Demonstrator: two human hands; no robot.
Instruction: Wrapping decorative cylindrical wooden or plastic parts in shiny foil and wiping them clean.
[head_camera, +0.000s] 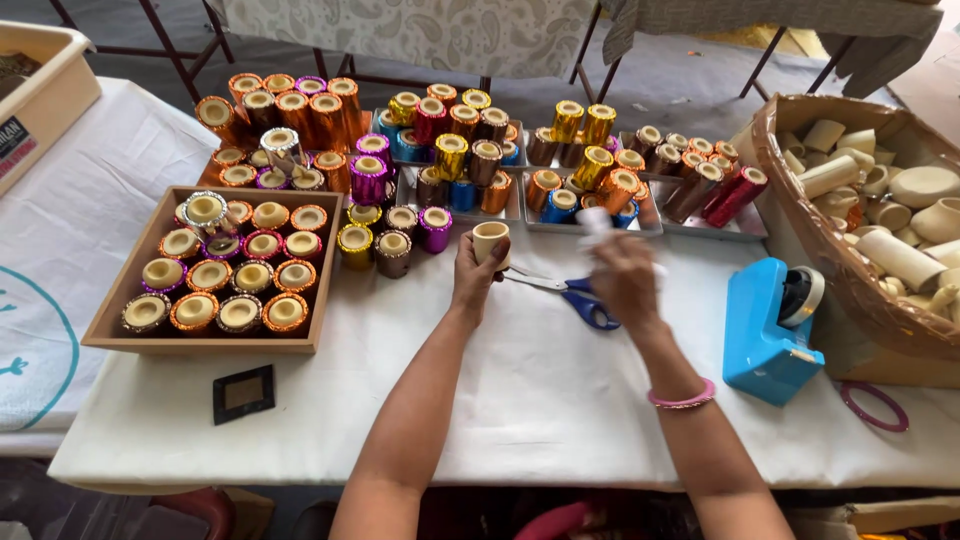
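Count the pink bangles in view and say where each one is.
2. One thin pink bangle sits on the right wrist, below the right hand. Another darker pink bangle lies on the white tablecloth right of the blue tape dispenser. Others may be hidden.

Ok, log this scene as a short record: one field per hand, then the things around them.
left hand: left hand holds a plain beige clay cup
right hand: right hand, blurred, grips something small and white; kind unclear
between hands: blue-handled steel scissors on the white tablecloth
right side: blue plastic tape dispenser; wicker basket of bare cups
left side: wooden tray of foil-wrapped cups
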